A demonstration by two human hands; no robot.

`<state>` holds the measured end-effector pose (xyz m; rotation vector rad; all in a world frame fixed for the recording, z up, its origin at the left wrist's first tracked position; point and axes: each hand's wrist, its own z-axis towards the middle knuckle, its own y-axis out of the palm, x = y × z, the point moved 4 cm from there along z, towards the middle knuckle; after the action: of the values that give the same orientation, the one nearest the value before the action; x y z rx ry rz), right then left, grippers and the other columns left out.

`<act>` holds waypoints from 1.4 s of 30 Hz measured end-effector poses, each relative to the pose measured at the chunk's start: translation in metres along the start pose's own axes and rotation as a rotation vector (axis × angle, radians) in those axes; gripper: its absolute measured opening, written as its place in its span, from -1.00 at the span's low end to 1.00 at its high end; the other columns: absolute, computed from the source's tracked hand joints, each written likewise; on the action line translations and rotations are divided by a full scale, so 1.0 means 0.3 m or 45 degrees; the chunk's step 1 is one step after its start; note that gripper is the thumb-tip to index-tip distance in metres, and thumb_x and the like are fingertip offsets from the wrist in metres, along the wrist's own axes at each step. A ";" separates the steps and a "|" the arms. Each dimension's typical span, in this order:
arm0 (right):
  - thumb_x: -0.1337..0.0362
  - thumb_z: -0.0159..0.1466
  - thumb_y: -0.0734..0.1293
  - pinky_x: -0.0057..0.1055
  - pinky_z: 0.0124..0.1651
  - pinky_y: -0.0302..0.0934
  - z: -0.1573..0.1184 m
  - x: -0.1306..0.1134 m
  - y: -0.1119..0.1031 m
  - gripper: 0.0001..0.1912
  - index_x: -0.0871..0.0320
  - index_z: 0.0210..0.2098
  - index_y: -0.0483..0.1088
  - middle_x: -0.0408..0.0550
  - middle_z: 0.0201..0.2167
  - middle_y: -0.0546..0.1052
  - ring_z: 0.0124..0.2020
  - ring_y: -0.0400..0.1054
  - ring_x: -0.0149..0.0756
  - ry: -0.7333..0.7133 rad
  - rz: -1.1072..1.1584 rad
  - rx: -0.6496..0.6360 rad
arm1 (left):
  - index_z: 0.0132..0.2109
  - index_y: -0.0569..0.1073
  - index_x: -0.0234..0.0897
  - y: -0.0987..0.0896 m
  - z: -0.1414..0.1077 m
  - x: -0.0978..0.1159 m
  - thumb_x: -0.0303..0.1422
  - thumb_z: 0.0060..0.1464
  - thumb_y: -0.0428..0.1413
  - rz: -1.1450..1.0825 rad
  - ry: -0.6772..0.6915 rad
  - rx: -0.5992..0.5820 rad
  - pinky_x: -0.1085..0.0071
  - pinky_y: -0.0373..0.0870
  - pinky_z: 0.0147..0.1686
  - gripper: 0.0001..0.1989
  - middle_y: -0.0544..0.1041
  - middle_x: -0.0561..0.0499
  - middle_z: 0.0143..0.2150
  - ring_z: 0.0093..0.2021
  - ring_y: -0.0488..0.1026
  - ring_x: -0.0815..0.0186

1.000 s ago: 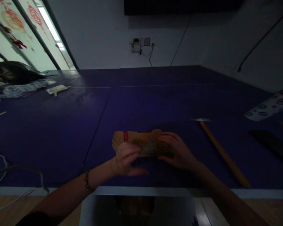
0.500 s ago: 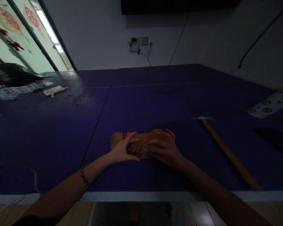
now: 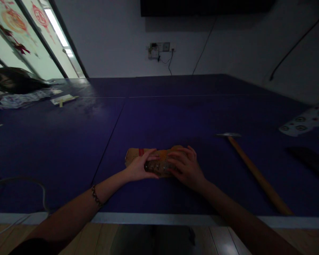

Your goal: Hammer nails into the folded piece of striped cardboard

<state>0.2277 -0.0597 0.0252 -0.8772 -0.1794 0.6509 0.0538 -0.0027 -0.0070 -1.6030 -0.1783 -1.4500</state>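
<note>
Moved: both hands are sliding closer together on the mesh-wrapped bundle.
Bundle: lying sideways on the blue bench.
Left hand: curling around its left-middle.
Right hand: pressing flat, fingers spread, on its right end.
Hammer: lying apart, right.

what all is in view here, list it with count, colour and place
bundle: 1, tan mesh with a red band, table near the front edge, under both hands
hammer: 1, metal head, wooden handle, right of the bundle
table: 1, dark blue
white sheet: 1, with rings, far right
dark strip: 1, right edge
flat packet: 1, pale, far left
dark bag: 1, far left
cable: 1, grey, front left
wall socket: 1, back wall
left hand: on the bundle, bracelet at the wrist
right hand: on the bundle
</note>
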 end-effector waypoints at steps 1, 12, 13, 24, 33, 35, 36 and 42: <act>0.29 0.16 0.31 0.09 0.10 -0.12 -0.001 -0.001 -0.002 -0.87 0.06 -0.27 0.44 -0.07 -0.18 0.52 -0.03 0.18 -0.06 -0.011 0.004 0.008 | 0.20 -0.03 -0.21 0.000 0.000 -0.001 -0.25 -0.29 0.31 0.005 0.003 0.000 0.06 0.01 0.15 -0.05 0.42 -0.19 0.03 0.12 0.27 0.11; 0.28 0.19 0.30 -0.03 -0.02 0.01 0.002 0.007 0.007 -0.88 0.04 -0.46 0.46 -0.11 -0.34 0.54 -0.11 0.21 -0.09 0.015 0.148 0.026 | 0.21 -0.06 -0.18 0.002 -0.005 0.006 -0.24 -0.26 0.29 0.062 0.042 -0.006 0.07 0.03 0.15 -0.06 0.41 -0.18 0.05 0.14 0.25 0.14; 0.27 0.18 0.30 -0.05 -0.05 0.02 0.004 0.009 0.010 -0.87 0.04 -0.47 0.46 -0.10 -0.35 0.53 -0.12 0.21 -0.09 0.028 0.157 0.014 | 0.21 -0.06 -0.18 0.002 -0.005 0.007 -0.24 -0.26 0.28 0.064 0.045 -0.012 0.08 0.04 0.14 -0.06 0.41 -0.18 0.05 0.14 0.25 0.14; 0.28 0.14 0.34 -0.13 -0.13 0.05 0.009 0.006 0.021 -0.85 0.07 -0.55 0.47 -0.08 -0.36 0.51 -0.18 0.18 -0.11 0.071 0.202 -0.020 | 0.20 -0.02 -0.21 0.007 -0.011 0.015 -0.27 -0.15 0.23 0.068 0.030 -0.006 0.16 0.15 0.11 -0.18 0.46 -0.14 -0.01 0.08 0.33 0.19; 0.25 0.10 0.38 -0.08 -0.06 0.03 -0.004 0.008 0.014 -0.97 0.05 -0.46 0.47 -0.10 -0.33 0.53 -0.12 0.18 -0.07 0.069 0.165 -0.018 | 0.20 0.02 -0.26 0.018 -0.012 0.008 -0.35 -0.02 0.12 0.087 0.178 -0.036 0.21 0.21 0.08 -0.32 0.55 -0.06 -0.15 0.07 0.35 0.26; 0.26 0.07 0.40 -0.05 -0.03 0.03 -0.004 0.013 0.006 -0.91 0.07 -0.39 0.46 -0.07 -0.29 0.53 -0.10 0.18 -0.05 0.062 0.189 -0.031 | 0.20 0.03 -0.27 0.017 -0.011 0.013 -0.34 -0.02 0.12 0.111 0.204 -0.039 0.20 0.19 0.09 -0.34 0.55 -0.07 -0.14 0.07 0.34 0.25; 0.26 0.06 0.41 -0.04 -0.02 0.03 -0.004 0.018 0.001 -0.87 0.07 -0.36 0.45 -0.06 -0.27 0.52 -0.09 0.19 -0.05 0.063 0.200 -0.032 | 0.19 0.04 -0.27 0.016 -0.011 0.016 -0.34 -0.02 0.12 0.124 0.212 -0.036 0.19 0.18 0.10 -0.35 0.54 -0.08 -0.13 0.08 0.34 0.25; 0.19 0.08 0.39 -0.06 -0.06 0.12 -0.007 0.060 -0.045 -0.79 0.06 -0.27 0.41 -0.02 -0.28 0.49 -0.10 0.19 -0.05 0.099 0.244 0.069 | 0.21 0.02 -0.27 0.014 -0.012 0.026 -0.34 -0.01 0.12 0.168 0.241 -0.047 0.17 0.13 0.13 -0.33 0.55 -0.07 -0.14 0.10 0.31 0.24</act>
<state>0.2490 -0.0567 0.0322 -0.8722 -0.0071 0.7953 0.0564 -0.0111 -0.0032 -1.4681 0.0620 -1.4990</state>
